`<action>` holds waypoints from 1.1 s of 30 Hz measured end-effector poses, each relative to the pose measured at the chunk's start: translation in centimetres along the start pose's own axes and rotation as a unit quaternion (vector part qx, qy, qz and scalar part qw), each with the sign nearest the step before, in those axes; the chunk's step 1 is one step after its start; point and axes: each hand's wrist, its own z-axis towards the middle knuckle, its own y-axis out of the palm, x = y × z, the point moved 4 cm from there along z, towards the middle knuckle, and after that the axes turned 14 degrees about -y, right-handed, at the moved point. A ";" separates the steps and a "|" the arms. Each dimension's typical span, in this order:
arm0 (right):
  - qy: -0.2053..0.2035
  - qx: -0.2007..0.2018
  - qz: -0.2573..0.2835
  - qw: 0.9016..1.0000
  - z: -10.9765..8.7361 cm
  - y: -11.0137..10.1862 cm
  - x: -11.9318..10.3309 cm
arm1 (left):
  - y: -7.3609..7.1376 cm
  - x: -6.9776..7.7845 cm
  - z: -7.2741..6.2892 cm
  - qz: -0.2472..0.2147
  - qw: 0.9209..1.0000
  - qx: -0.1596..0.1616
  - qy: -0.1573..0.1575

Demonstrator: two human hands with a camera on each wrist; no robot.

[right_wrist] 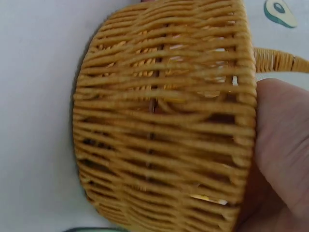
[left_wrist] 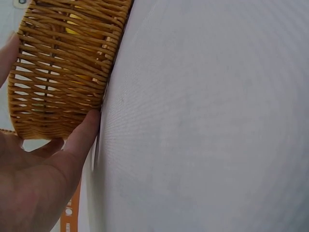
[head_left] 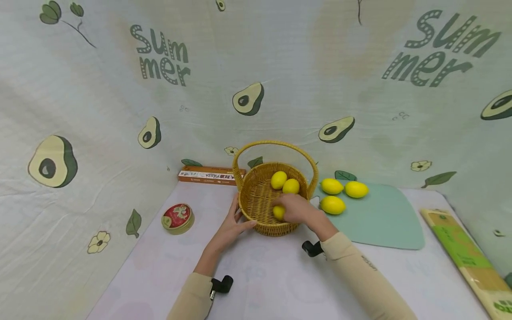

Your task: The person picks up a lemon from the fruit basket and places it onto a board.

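Note:
A wicker basket (head_left: 260,212) with a tall arched handle stands on the table. My left hand (head_left: 229,229) holds its left side, thumb at the rim; in the left wrist view, a finger of the left hand (left_wrist: 53,179) reaches along the wall to the base. Inside the basket, my right hand (head_left: 294,208) grips a lemon (head_left: 278,212) low near the front wall. Two more lemons, one (head_left: 278,180) beside another (head_left: 291,186), lie behind that hand. The right wrist view has the basket wall (right_wrist: 164,116) hiding the fingertips and the held lemon.
Three lemons (head_left: 333,205) lie on a pale green cutting board (head_left: 384,218) to the right. A red round tin (head_left: 178,218) sits at left, with a pasta box (head_left: 212,175) behind the basket. A long green-and-yellow noodle packet (head_left: 464,249) lies along the right edge.

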 end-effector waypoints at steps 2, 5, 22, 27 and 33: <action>0.004 0.005 0.002 1.000 -0.4 -0.3 0.1 | 0.0 0.1 0.0 -0.001 1.000 0.001 0.000; 0.006 0.012 0.005 1.000 -0.9 -1.0 0.2 | 0.0 0.2 -0.1 -0.001 1.000 0.001 0.001; -0.026 0.066 0.019 0.997 -4.4 -4.3 -0.6 | 0.0 -0.1 0.2 -0.007 1.000 -0.002 0.006; -0.024 0.077 -0.001 0.997 -5.7 -5.3 -0.5 | 0.0 0.0 0.3 -0.008 1.000 -0.003 0.008; -0.026 0.082 -0.007 0.996 -7.1 -5.7 0.1 | -0.1 -0.1 0.1 -0.002 1.000 -0.002 0.004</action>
